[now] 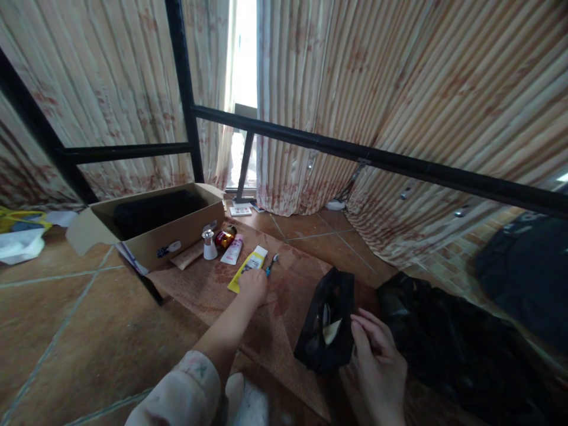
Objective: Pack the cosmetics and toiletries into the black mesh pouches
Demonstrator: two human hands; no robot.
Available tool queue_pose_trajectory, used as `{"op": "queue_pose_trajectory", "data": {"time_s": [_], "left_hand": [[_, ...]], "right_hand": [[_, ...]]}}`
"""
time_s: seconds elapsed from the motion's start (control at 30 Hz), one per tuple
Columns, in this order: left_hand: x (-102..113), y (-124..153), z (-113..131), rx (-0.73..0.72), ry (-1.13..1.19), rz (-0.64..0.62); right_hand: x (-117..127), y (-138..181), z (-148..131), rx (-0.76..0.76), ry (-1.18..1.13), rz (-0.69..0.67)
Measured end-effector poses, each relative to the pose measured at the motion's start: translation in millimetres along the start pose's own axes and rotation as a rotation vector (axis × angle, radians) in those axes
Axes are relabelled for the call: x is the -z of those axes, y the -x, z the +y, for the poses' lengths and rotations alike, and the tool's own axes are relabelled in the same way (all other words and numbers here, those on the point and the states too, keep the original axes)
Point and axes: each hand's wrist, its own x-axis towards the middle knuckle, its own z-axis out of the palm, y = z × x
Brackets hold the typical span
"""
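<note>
My left hand [252,286] reaches forward over the brown mat [213,290], its fingers curled down onto the near end of a yellow tube [249,264]. Just to its right lies a small blue-handled tool [271,265]. My right hand [377,361] grips the edge of an upright black pouch [326,325], which stands open with pale items showing inside. Beyond the yellow tube lie a pink-and-white tube [233,249], a white pump bottle [209,244] and a small red jar [225,236].
An open cardboard box [151,228] with dark contents stands at the mat's far left. A black bag [444,343] lies crumpled right of the pouch. Black metal rails [355,155] and curtains close off the back. White and yellow bags [20,234] lie far left.
</note>
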Motion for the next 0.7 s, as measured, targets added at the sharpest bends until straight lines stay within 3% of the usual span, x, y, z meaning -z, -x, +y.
{"op": "queue_pose_trajectory", "data": {"time_s": [0.23, 0.37, 0.53, 0.7], "left_hand": [[-2.0, 11.0, 19.6, -0.070, 0.166, -0.070], [2.4, 19.5, 37.2, -0.155, 0.324, -0.022], [3.8, 40.7, 56.9, -0.382, 0.797, 0.031], [3.1, 58.5, 73.0, -0.407, 1.252, -0.092]], "right_hand": [[-0.3, -0.9, 1.0, 0.013, 0.011, 0.009], [-1.4, -0.5, 1.9, 0.018, 0.001, 0.016], [-1.8, 0.0, 0.7, 0.050, 0.022, 0.032], [-2.8, 0.5, -3.3, 0.056, -0.008, 0.030]]}}
